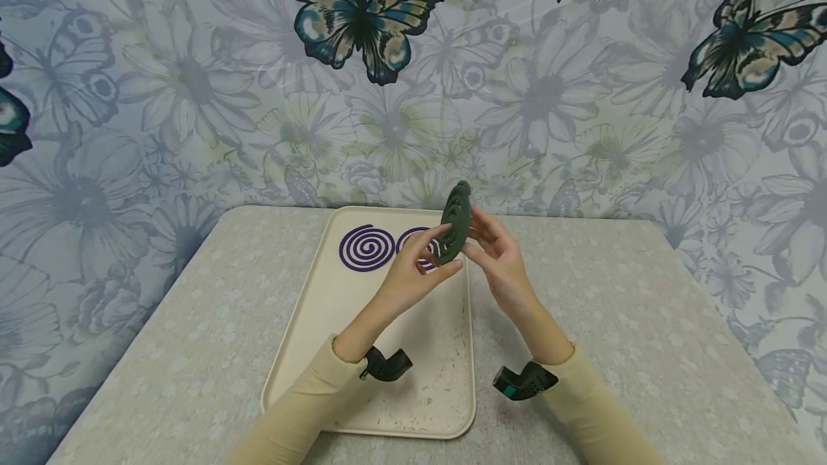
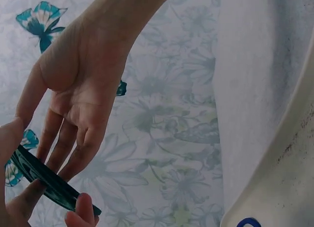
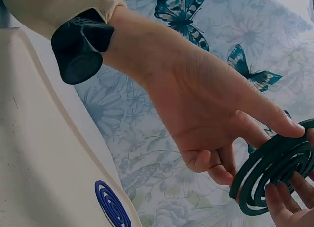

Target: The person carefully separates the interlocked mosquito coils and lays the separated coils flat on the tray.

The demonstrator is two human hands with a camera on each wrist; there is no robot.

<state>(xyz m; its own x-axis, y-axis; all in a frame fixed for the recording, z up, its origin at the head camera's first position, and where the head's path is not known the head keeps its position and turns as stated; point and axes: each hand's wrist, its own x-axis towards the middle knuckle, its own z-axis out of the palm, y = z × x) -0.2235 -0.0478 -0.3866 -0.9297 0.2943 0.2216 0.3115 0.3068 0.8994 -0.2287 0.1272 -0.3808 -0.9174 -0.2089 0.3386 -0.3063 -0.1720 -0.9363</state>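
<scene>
Both hands hold a dark green mosquito coil (image 1: 457,221) up on its edge above the tray's far right part. From the left, my left hand (image 1: 408,271) pinches it between thumb and fingers. My right hand (image 1: 500,264) grips the opposite side; in the left wrist view its fingers (image 2: 73,146) pass behind the coil. The right wrist view shows the green coil's (image 3: 250,175) nested rings close to the left hand (image 3: 191,99). On the tray lie a purple mosquito coil (image 1: 367,269) and a second purple coil (image 1: 398,241), partly hidden by the left hand.
The cream tray (image 1: 362,407) lies on a pale patterned table (image 1: 614,307), with dark crumbs scattered over its near and right parts. Behind the table stands a wall (image 1: 194,92) covered in flowers and butterflies. Each wrist carries a black camera mount (image 1: 388,364).
</scene>
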